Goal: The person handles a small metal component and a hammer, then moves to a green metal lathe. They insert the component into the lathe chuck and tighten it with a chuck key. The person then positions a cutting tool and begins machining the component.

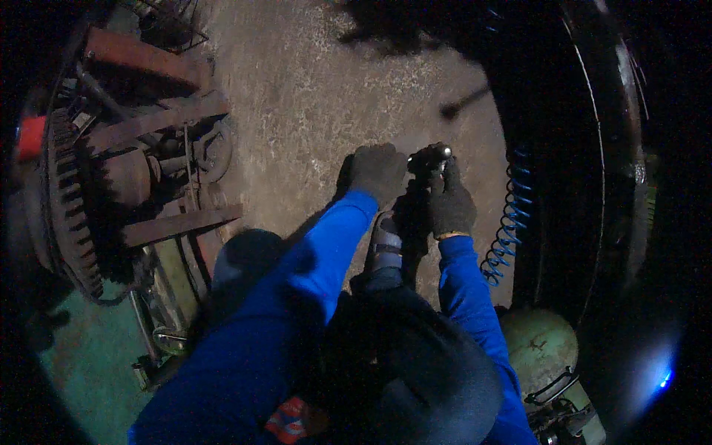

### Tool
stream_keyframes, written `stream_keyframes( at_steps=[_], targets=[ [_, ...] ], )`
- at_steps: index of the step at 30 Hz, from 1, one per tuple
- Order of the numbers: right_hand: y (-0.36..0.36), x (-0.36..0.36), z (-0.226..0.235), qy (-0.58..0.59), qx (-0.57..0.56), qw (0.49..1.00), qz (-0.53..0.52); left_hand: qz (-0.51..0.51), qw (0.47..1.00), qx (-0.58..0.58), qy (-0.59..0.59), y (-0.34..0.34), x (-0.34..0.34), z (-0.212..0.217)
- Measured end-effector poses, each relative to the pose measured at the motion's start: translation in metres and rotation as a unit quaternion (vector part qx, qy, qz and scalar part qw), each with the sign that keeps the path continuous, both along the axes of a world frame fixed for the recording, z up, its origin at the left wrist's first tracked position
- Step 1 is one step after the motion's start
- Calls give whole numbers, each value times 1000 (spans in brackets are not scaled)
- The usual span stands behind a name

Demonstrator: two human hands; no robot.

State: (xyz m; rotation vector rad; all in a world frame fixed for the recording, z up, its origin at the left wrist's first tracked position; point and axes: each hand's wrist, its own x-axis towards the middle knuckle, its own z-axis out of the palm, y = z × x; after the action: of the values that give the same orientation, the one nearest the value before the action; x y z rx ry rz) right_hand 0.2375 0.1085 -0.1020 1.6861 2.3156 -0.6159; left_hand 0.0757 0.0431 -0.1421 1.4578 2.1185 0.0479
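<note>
My left hand (377, 175), in a dark work glove, is closed, with a small shiny spot beside its fingers. What it holds, if anything, is hidden. To its right, my right hand (452, 205), gloved too, is wrapped round a small dark tool (430, 156) with a bright metal spot at its end. Shadow hides the tool's shape, so I cannot tell its kind. Both hands are in front of my shoe (386, 248), over the worn floor (297, 81). Blue sleeves cover both my arms.
Rusty machinery with a large toothed gear (70, 215) and steel bars (182, 226) stands at the left. A blue coiled hose (512, 215) hangs at the right beside a large dark structure (560, 178). A green rounded housing (540, 343) is at the lower right.
</note>
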Motion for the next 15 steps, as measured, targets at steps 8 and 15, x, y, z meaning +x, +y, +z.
stream_keyframes(
  at_steps=[8,15],
  targets=[
    [-6,6,-2,52,16,998,29,21,998,61,0,-6,0,0],
    [-12,1,-1,149,9,989,9,34,995,89,8,-13,4,-19]
  ],
)
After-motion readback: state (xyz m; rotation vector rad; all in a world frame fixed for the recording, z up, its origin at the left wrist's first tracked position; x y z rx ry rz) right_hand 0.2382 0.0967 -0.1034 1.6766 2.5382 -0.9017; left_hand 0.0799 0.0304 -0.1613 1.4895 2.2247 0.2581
